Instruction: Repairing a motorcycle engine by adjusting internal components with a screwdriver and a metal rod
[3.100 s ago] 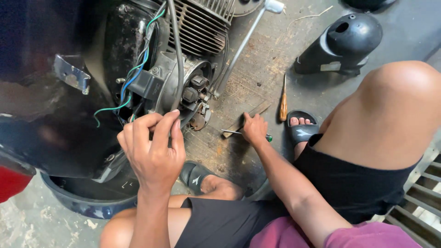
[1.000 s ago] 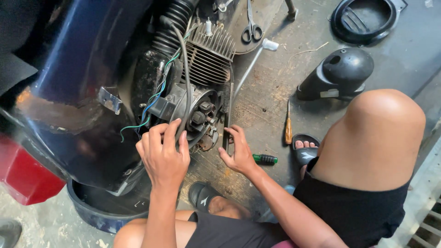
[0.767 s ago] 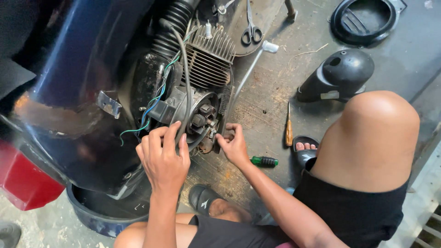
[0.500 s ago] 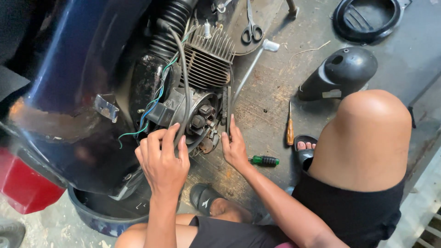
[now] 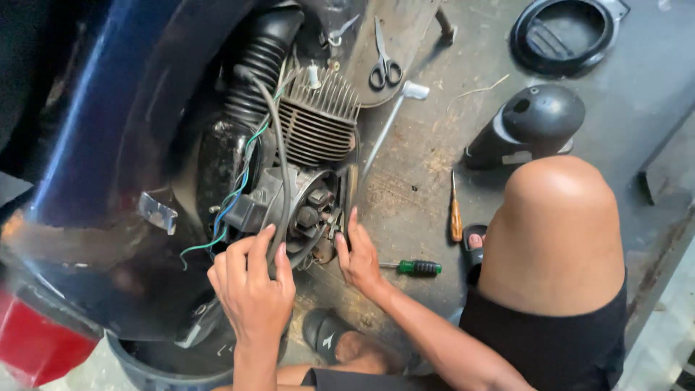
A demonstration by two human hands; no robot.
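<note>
Bodywork (image 5: 108, 145), dark blue and curved, fills the view from nine to eleven o'clock, with a red part (image 5: 32, 347) at eight. Just right of it, near centre, sits the engine (image 5: 311, 210): a ribbed black hose (image 5: 257, 69) at twelve, grey cooling fins (image 5: 318, 127) below it, and blue and green wires (image 5: 232, 195) trailing toward nine. The left hand (image 5: 253, 297), at six o'clock of the engine, lies with fingers loosely spread on a grey cable (image 5: 279, 203) and the engine's lower edge; whether it grips anything I cannot tell. The right hand (image 5: 358, 253) is at the engine's four o'clock, fingers straight and close together against its open side, holding nothing visible. On the floor to the right lie a green-handled screwdriver (image 5: 418, 267), a wooden-handled one (image 5: 455, 217), scissors (image 5: 384, 66) at twelve, and a black cover (image 5: 532, 123) at two.
</note>
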